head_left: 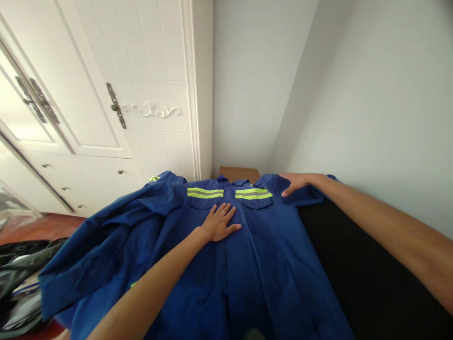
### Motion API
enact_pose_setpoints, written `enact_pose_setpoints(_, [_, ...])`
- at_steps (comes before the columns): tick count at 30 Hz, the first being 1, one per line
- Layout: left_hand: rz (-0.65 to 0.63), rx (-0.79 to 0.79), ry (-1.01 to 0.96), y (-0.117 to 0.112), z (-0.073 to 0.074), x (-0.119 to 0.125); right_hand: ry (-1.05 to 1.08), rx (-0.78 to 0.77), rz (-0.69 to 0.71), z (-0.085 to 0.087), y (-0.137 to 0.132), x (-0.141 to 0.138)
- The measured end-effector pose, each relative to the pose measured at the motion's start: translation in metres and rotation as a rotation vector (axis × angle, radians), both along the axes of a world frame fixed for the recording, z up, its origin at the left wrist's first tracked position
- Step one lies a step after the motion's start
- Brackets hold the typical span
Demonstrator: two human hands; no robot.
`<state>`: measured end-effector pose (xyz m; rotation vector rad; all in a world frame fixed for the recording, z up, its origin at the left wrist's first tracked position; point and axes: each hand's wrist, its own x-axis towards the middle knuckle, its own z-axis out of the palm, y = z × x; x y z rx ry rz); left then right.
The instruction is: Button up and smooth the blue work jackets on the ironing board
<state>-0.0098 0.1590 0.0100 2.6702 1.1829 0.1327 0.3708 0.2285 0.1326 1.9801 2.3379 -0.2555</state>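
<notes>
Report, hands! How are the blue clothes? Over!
Left fingers spread on blue garment; right fingers at its shoulder. Garment front-up over black surface. Wall at right.

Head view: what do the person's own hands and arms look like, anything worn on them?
The left hand wears a slim ring on one finger; the right hand shows none. Neither is gloved. Both forearms are bare, with no sleeves or watch visible.
</notes>
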Motion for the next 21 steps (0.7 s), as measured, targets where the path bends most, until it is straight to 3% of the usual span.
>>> enact_pose_setpoints(2, [0.004, 0.013, 0.015, 0.000, 0.004, 0.000, 0.000, -0.050, -0.037, -0.004, -0.014, 0.031])
enact_pose_setpoints(4, [0.017, 0.047, 0.018, 0.001, 0.011, 0.003, -0.035, 0.001, -0.114, -0.008, -0.028, 0.053])
enact_pose_setpoints(9, [0.090, 0.120, 0.025, 0.005, 0.029, 0.019, -0.158, 0.159, -0.308, -0.007, -0.048, 0.077])
enact_pose_setpoints(16, [0.150, 0.183, 0.074, 0.001, 0.029, 0.036, -0.201, 0.361, -0.562, 0.022, -0.034, 0.090])
enact_pose_setpoints(21, [0.149, 0.195, 0.100, -0.002, 0.033, 0.037, -0.236, 0.370, -0.599, 0.028, -0.025, 0.102])
